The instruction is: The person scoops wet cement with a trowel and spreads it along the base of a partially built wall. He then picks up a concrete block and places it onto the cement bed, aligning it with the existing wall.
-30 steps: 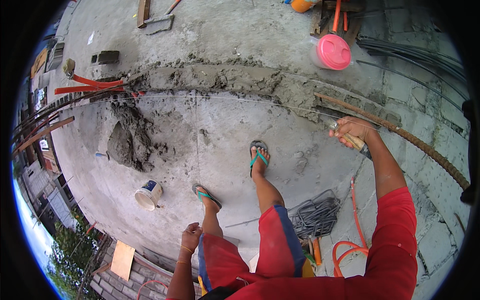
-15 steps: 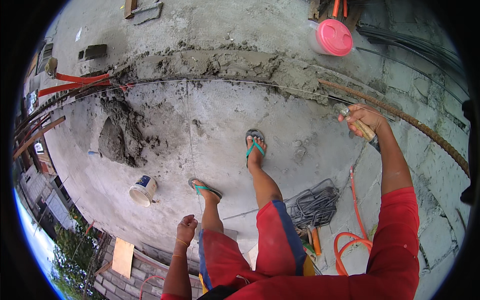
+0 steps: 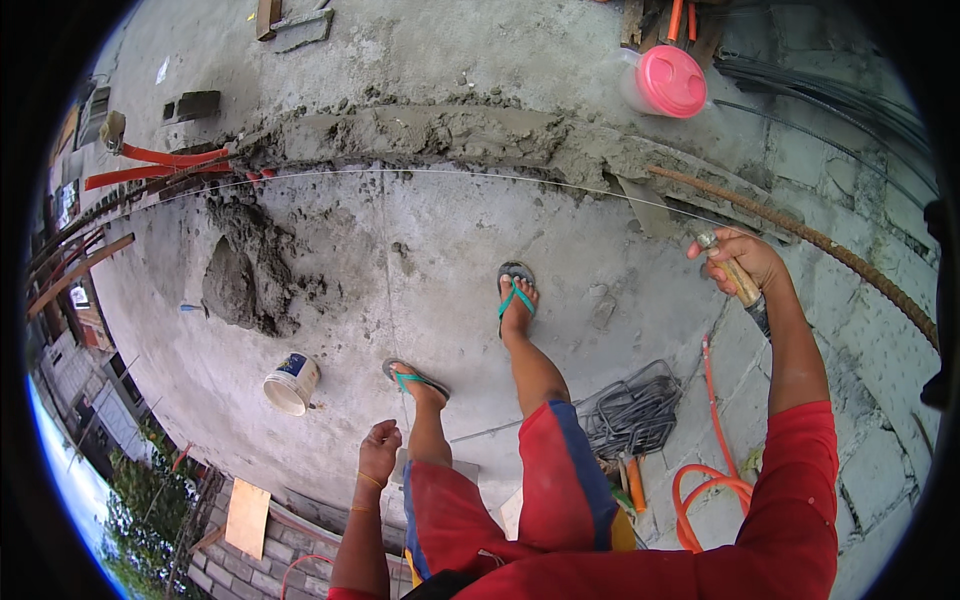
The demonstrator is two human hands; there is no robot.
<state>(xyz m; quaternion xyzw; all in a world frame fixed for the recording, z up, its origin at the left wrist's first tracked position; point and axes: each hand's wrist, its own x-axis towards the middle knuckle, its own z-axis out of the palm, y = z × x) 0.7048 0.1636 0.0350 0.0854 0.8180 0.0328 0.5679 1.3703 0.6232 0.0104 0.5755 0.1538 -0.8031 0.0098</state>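
Observation:
My right hand [image 3: 740, 265] grips a trowel [image 3: 752, 298] by its wooden handle. The trowel's blade [image 3: 646, 208] lies against a rough ridge of wet mortar [image 3: 450, 135], just below a rusty rebar [image 3: 820, 240]. A thin white string [image 3: 430, 172] runs across in front of the ridge and over the blade. My left hand [image 3: 378, 450] is low beside my left leg, fingers curled; whatever it may hold cannot be made out. A pile of wet mortar [image 3: 235, 280] lies on the concrete floor ahead of my left foot, with a small white bucket [image 3: 288, 390] nearer me.
Around are a pink-lidded pail [image 3: 668, 82], dark bundled rebar [image 3: 820, 95], concrete blocks [image 3: 197, 106] and orange pipes [image 3: 150, 178]. A heap of bent steel bars [image 3: 630, 418], an orange hose [image 3: 690, 510] and a plywood board [image 3: 246, 518] lie near me.
My right hand has moved slightly right, and the trowel's blade now shows along the ridge's front edge. My left hand dipped a little. The view shifted slightly.

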